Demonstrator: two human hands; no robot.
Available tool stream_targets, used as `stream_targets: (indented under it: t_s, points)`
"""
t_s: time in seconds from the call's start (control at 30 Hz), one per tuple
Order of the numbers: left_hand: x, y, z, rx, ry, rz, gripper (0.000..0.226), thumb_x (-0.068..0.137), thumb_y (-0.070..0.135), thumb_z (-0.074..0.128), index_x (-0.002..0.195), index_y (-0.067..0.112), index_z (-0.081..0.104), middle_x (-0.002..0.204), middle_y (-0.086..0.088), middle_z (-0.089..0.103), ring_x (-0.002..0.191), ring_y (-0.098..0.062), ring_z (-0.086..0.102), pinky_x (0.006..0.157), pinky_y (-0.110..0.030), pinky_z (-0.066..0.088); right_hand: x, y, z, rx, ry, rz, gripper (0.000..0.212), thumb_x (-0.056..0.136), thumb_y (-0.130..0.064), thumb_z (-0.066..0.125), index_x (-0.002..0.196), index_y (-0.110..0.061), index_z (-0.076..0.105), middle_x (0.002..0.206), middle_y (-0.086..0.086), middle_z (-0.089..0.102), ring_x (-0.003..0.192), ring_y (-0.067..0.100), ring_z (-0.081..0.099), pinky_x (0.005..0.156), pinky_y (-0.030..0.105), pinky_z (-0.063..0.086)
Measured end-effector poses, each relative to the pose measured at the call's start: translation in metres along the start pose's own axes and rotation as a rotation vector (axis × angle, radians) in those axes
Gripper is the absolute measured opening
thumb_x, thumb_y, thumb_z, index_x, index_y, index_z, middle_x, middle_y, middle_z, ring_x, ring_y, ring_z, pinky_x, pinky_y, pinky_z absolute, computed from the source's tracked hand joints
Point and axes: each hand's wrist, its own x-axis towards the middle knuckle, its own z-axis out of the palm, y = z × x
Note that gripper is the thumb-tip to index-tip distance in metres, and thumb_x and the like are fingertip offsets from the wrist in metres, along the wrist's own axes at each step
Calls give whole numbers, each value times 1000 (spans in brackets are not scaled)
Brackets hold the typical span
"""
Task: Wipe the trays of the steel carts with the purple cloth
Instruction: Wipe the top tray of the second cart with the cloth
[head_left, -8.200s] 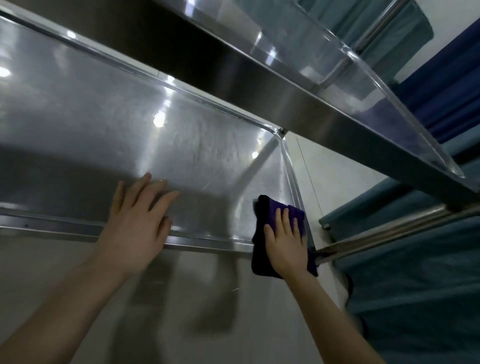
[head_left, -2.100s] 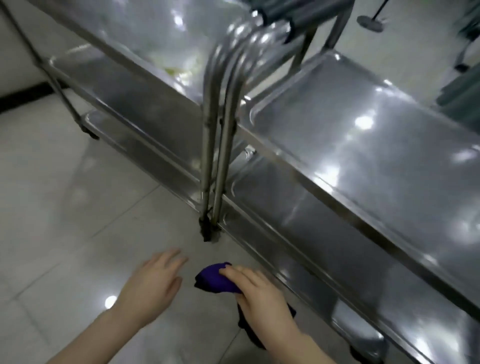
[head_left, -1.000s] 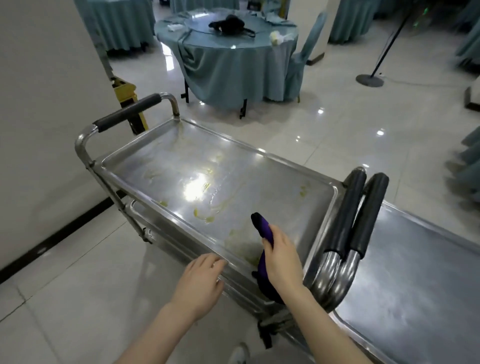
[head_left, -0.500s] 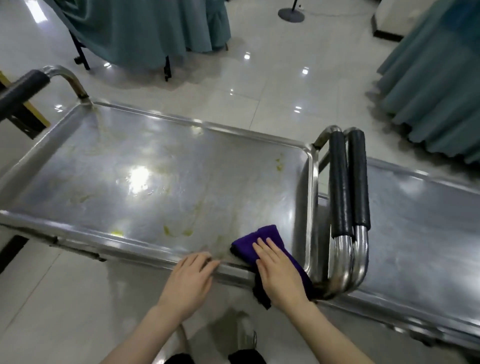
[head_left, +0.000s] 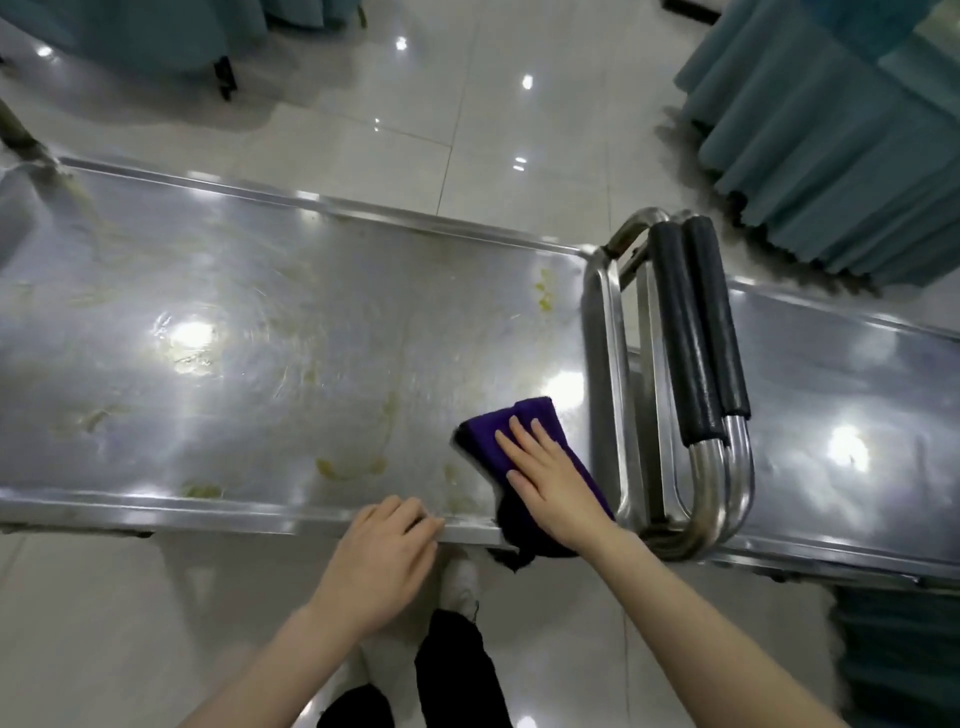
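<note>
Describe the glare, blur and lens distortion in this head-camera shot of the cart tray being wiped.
Head view: bright glare patches sit on the soiled tray, the neighbouring cart's tray and the floor tiles. Head view: the wide lens bows the tray rims. Head view: the teal tablecloth looks smeared at its edge, while the purple cloth and yellow smears read clearly.

Cloth (head_left: 483, 441) at near-right corner of left tray (head_left: 260, 338); handles (head_left: 696, 338), then second tray (head_left: 841, 415), rightward.
</note>
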Motion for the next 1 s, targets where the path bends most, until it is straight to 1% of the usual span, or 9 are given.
stream_targets:
  t_s: [0.1, 0.2, 0.3, 0.4, 0.5, 0.6, 0.8, 0.93, 1.0]
  points:
    - [6, -3, 1, -16, 20, 14, 30, 88, 31, 45, 92, 18, 71, 82, 2, 60, 74, -21, 59, 62, -33, 51, 65, 23, -23, -55, 99, 77, 49, 105, -31, 35, 153, -29, 24, 162, -9, 8, 150, 15, -2, 122, 39, 4]
    - [12, 1, 4, -44, 46, -28, 29, 90, 30, 45, 86, 16, 70, 78, 0, 57, 72, -22, 57, 59, -36, 50, 111, 37, -42, -72, 220, 184, 48, 105, -33, 32, 152, -28, 27, 162, -4, 15, 150, 18, 4, 122, 41, 6]
    - [19, 2, 5, -69, 87, -53, 28, 91, 28, 46, 76, 15, 66, 72, 0, 53, 68, -23, 55, 57, -36, 47, 89, 28, -25, -97, 360, 211, 51, 103, -39, 33, 152, -27, 30, 160, -4, 23, 150, 15, 10, 122, 43, 11]
    - [28, 0, 6, -62, 120, -42, 25, 92, 27, 47, 78, 18, 66, 73, 3, 54, 68, -20, 54, 59, -33, 42, 32, 10, 11, -105, 381, 186, 59, 99, -49, 38, 153, -28, 27, 161, -4, 22, 150, 15, 9, 122, 40, 8]
    - [38, -3, 6, -100, 126, -46, 21, 91, 26, 48, 87, 18, 67, 84, 6, 60, 77, -20, 57, 65, -32, 41, -1, 6, 33, -168, 344, 100, 61, 99, -48, 40, 154, -30, 23, 162, -3, 18, 150, 19, 9, 122, 41, 8]
    - [62, -8, 5, -70, 116, -67, 25, 88, 25, 49, 96, 16, 70, 103, 3, 65, 93, -20, 63, 78, -31, 42, 32, 21, 14, -188, 327, 82, 56, 100, -45, 37, 153, -32, 26, 162, -3, 20, 150, 19, 10, 121, 44, 13]
    - [117, -14, -3, 38, -1, -136, 43, 88, 30, 44, 121, 12, 65, 131, -5, 59, 118, -26, 58, 94, -41, 49, 145, 52, -52, -149, 386, 360, 53, 102, -41, 32, 152, -24, 28, 160, 1, 23, 150, 22, 9, 122, 44, 7]
    - [154, -14, -4, 99, -17, -169, 45, 84, 22, 69, 126, 11, 62, 138, -9, 55, 125, -28, 54, 98, -44, 45, 94, 39, -24, -159, 386, 280, 51, 103, -38, 30, 152, -26, 28, 161, -3, 22, 150, 18, 8, 122, 43, 10]
    - [170, -12, -5, 111, -56, -165, 50, 84, 25, 69, 131, 13, 58, 143, -8, 50, 130, -28, 50, 104, -43, 41, 44, 28, 4, -161, 372, 251, 51, 103, -40, 27, 153, -29, 25, 162, -5, 19, 150, 16, 8, 121, 42, 11]
